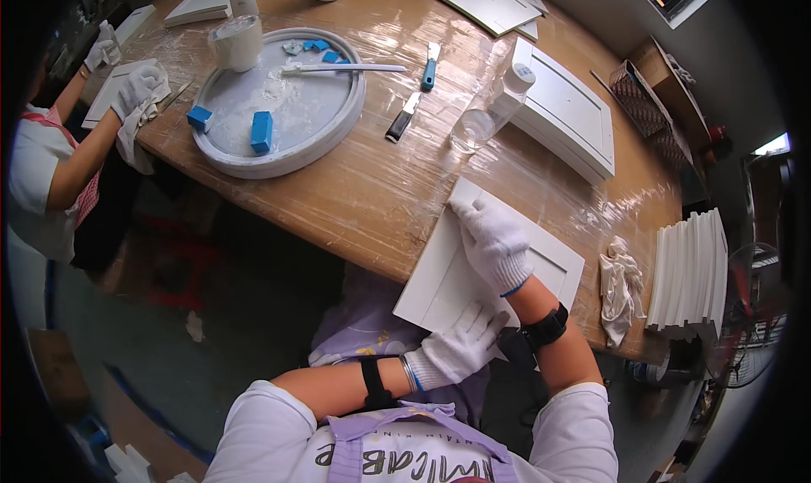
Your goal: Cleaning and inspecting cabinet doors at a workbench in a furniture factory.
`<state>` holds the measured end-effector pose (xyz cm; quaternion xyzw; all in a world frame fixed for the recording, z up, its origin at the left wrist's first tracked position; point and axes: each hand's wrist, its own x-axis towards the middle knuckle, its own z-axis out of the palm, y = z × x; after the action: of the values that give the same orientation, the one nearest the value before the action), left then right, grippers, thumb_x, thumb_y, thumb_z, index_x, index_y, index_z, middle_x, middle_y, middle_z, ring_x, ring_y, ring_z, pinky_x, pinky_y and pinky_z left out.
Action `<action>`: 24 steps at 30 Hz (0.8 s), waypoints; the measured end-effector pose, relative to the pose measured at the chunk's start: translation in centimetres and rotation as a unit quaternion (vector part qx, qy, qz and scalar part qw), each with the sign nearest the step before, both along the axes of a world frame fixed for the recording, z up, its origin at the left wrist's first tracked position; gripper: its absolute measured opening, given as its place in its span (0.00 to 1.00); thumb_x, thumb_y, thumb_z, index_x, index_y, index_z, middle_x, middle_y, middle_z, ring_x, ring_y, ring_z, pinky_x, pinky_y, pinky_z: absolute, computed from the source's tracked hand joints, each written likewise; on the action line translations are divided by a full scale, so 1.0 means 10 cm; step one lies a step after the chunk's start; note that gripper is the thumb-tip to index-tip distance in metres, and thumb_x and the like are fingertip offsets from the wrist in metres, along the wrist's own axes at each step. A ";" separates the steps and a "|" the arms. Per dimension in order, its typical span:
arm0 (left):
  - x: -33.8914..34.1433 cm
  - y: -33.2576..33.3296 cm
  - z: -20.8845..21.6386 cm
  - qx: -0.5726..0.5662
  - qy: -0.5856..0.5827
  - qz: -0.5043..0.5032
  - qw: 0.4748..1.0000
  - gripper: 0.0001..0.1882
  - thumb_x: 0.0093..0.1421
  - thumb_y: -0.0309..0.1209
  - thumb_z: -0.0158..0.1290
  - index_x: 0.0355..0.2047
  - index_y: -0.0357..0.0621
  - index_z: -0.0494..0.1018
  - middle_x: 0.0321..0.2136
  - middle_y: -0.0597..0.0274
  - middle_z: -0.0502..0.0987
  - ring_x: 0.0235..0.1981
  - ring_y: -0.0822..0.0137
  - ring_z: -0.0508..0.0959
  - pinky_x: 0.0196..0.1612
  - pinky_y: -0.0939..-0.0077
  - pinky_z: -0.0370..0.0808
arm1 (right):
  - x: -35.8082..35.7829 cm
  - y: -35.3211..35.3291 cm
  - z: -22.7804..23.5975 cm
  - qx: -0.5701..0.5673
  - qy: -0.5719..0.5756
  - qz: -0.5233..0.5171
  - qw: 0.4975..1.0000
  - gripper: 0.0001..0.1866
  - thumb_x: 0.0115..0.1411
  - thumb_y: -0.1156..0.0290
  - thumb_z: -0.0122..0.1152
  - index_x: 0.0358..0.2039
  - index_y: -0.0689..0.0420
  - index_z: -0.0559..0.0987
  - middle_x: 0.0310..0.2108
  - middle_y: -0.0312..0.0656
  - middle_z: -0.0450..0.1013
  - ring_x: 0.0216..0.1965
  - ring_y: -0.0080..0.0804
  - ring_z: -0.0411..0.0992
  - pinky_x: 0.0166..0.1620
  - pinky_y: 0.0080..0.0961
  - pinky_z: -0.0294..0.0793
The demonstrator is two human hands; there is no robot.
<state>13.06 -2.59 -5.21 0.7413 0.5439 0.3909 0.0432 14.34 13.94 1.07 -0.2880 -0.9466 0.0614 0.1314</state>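
Note:
A white panel [448, 280] with a recessed centre lies at the table's near edge, partly overhanging towards me. My left hand [460, 345], in a white knit glove, rests on its near edge with the fingers stretched out over the surface. Also gloved, my right hand [492, 242] is at the panel's far left corner, its fingers bent and pressed together against the edge. Whatever may be under those fingertips is hidden.
A round grey tray [228, 163] carries blue blocks [262, 132], a white tub and a brush. Two putty knives [404, 116], a clear bottle [494, 107] and stacked panels [570, 111] lie beyond. A cloth [621, 289] is at right; a co-worker's gloved hand [142, 90] is at left.

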 end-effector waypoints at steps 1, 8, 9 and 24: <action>0.00 0.00 -0.04 0.029 0.046 -0.022 0.998 0.21 0.55 0.35 0.51 0.49 0.45 0.74 0.46 0.52 0.73 0.50 0.49 0.73 0.54 0.54 0.71 | 0.03 0.06 0.00 0.001 -0.006 -0.002 1.000 0.12 0.58 0.73 0.55 0.42 0.53 0.79 0.27 0.46 0.73 0.29 0.46 0.74 0.30 0.37 0.73; 0.00 0.02 -0.08 0.047 0.066 -0.015 0.997 0.23 0.55 0.36 0.49 0.51 0.42 0.71 0.45 0.53 0.73 0.49 0.51 0.73 0.59 0.49 0.66 | 0.03 -0.14 0.09 -0.062 -0.131 0.126 0.981 0.15 0.56 0.74 0.56 0.44 0.53 0.79 0.26 0.45 0.72 0.26 0.44 0.74 0.29 0.36 0.74; 0.00 0.01 -0.06 0.051 0.064 -0.021 0.996 0.23 0.55 0.36 0.49 0.51 0.42 0.71 0.45 0.53 0.73 0.49 0.51 0.73 0.59 0.49 0.66 | 0.05 0.06 0.03 -0.005 -0.064 0.064 0.996 0.16 0.56 0.74 0.56 0.45 0.51 0.79 0.25 0.44 0.72 0.26 0.44 0.74 0.28 0.36 0.74; -0.02 -0.02 -0.06 0.051 0.062 -0.033 0.996 0.21 0.49 0.34 0.50 0.44 0.39 0.76 0.46 0.46 0.74 0.51 0.46 0.73 0.58 0.49 0.69 | -0.10 0.22 0.13 -0.011 0.001 0.039 0.999 0.12 0.57 0.73 0.54 0.42 0.53 0.79 0.30 0.46 0.73 0.32 0.46 0.74 0.34 0.38 0.75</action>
<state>12.82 -2.74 -5.81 0.7829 0.5003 0.3695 -0.0155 13.35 16.13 2.41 -0.2526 -0.9561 0.0773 0.1266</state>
